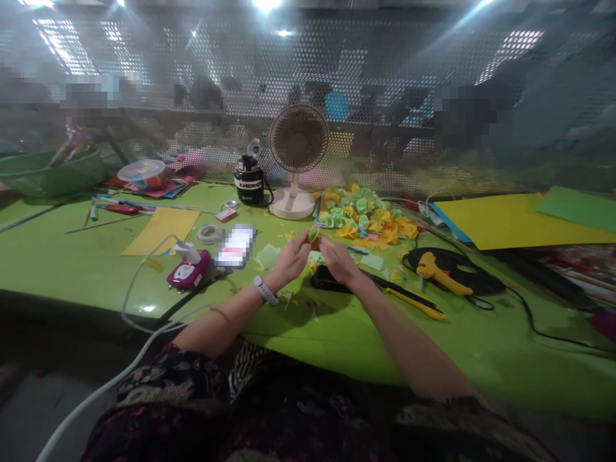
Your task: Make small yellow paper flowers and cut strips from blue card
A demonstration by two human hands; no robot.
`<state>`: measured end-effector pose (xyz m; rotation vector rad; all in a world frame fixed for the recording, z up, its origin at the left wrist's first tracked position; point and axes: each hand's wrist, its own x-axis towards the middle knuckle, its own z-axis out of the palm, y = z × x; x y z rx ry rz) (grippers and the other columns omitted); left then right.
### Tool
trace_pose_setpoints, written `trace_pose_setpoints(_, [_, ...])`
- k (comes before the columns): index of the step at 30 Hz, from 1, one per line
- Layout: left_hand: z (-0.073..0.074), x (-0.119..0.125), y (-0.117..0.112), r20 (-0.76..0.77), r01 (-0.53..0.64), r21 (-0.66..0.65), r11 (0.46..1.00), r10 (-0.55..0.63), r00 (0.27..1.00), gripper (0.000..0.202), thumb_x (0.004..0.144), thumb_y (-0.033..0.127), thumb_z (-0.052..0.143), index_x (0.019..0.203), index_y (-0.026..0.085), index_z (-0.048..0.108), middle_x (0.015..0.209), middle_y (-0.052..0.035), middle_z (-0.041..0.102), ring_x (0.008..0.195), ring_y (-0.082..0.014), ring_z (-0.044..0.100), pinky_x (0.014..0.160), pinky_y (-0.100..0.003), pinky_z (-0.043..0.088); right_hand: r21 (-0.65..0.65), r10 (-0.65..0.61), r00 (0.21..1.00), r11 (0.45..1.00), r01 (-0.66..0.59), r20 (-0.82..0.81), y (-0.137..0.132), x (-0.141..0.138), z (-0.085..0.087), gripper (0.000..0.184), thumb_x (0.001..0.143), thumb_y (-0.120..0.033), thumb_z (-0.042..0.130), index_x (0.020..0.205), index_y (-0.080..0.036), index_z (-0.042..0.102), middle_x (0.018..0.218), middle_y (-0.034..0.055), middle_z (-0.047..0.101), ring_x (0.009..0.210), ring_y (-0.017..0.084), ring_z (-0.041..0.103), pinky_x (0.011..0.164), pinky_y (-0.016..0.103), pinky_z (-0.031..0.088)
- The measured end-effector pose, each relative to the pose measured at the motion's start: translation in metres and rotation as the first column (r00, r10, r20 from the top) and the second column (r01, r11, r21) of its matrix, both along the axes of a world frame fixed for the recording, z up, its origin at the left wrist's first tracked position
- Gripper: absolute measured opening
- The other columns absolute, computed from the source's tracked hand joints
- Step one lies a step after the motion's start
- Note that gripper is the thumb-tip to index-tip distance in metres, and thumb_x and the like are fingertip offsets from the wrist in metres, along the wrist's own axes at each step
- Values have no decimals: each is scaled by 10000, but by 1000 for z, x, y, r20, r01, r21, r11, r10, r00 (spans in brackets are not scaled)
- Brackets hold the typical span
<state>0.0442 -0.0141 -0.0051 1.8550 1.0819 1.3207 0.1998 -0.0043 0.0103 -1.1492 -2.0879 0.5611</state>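
Folded green paper (314, 235) pinched between left hand (290, 260) and right hand (339, 262)

Own body, worn items: dark print garment (192, 401), pale grey watch (265, 290).
Garment carries small reddish florals on black, with a black-and-white striped panel (248, 362) at centre; watch on a strap at left wrist; left hand (290, 260) and right hand (339, 263) bare, forearms uncovered.

the green paper piece (314, 234) is partly hidden by fingertips (304, 239).
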Motion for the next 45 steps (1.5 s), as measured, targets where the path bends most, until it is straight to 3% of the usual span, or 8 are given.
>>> trace_pose_setpoints(6, [-1, 0, 4, 134, 134, -44, 990, -127, 983, 307, 892, 182, 444, 1077, 134, 683, 1016, -61, 725, 941, -173, 648, 888, -275, 509, -41, -89, 992, 995, 86, -93, 7, 4, 3, 249, 883, -299, 432, 767, -207, 631, 704, 39, 709, 682, 200, 665, 659, 287, 483])
trace_pose_setpoints(12, [-2, -2, 8, 245, 106, -96, 990, -79, 966, 285, 903, 261, 538, 1094, 122, 698, 1101, -95, 741, 1021, -195, 667, 945, -308, 510, 43, -88, 990, 995, 93, -112, 13, 11, 8, 236, 810, -332, 511, 620, -212, 583, 662, 31, 653, 675, 188, 619, 648, 286, 468])
trace_pose_setpoints(16, [-10, -3, 16, 298, 108, -125, 986, -66, 952, 278, 876, 266, 611, 1084, 109, 709, 1104, -118, 753, 984, -183, 690, 935, -311, 524, -65, -17, 979, 998, 5, -201, 12, 12, 8, 206, 798, -353, 534, 726, -195, 646, 645, 6, 635, 584, 159, 581, 596, 277, 470])
trace_pose_setpoints(20, [-15, -6, 23, 305, 46, -179, 983, 11, 952, 246, 827, 251, 675, 1017, 109, 738, 1022, -107, 776, 929, -187, 710, 920, -335, 543, -117, -56, 955, 993, 23, -291, 14, 12, 5, 259, 779, -340, 590, 924, -171, 721, 703, 12, 698, 571, 158, 610, 598, 286, 506])
trace_pose_setpoints(28, [-11, -14, 27, 406, 138, -331, 934, 9, 914, 254, 735, 315, 778, 890, 115, 749, 821, -51, 764, 810, -167, 729, 893, -356, 568, -169, -98, 945, 984, 47, -312, 22, 17, 5, 192, 747, -285, 613, 836, -181, 747, 700, 19, 726, 619, 171, 667, 639, 296, 536])
trace_pose_setpoints(35, [-8, -20, 27, 265, 48, -282, 958, 30, 964, 206, 757, 324, 761, 737, 122, 727, 703, -56, 736, 655, -143, 688, 721, -294, 559, -158, -94, 953, 986, 50, -289, 21, 16, 5, 140, 727, -246, 612, 740, -177, 733, 652, 7, 706, 603, 155, 634, 627, 279, 506])
trace_pose_setpoints(40, [-3, -24, 27, 246, 20, -280, 960, 52, 968, 235, 723, 347, 799, 750, 121, 739, 700, -63, 738, 643, -142, 672, 675, -271, 540, -178, -131, 951, 981, 83, -279, 25, 16, 1, 137, 742, -288, 655, 729, -171, 725, 615, 9, 687, 586, 157, 624, 607, 281, 496])
trace_pose_setpoints(45, [-3, -44, 42, 139, -31, -287, 958, 73, 988, 205, 771, 327, 747, 828, 131, 772, 760, -55, 749, 689, -142, 662, 703, -264, 528, -176, -156, 946, 978, 108, -286, 31, 21, 0, 212, 762, -321, 705, 885, -154, 753, 708, 36, 718, 637, 167, 643, 655, 307, 525])
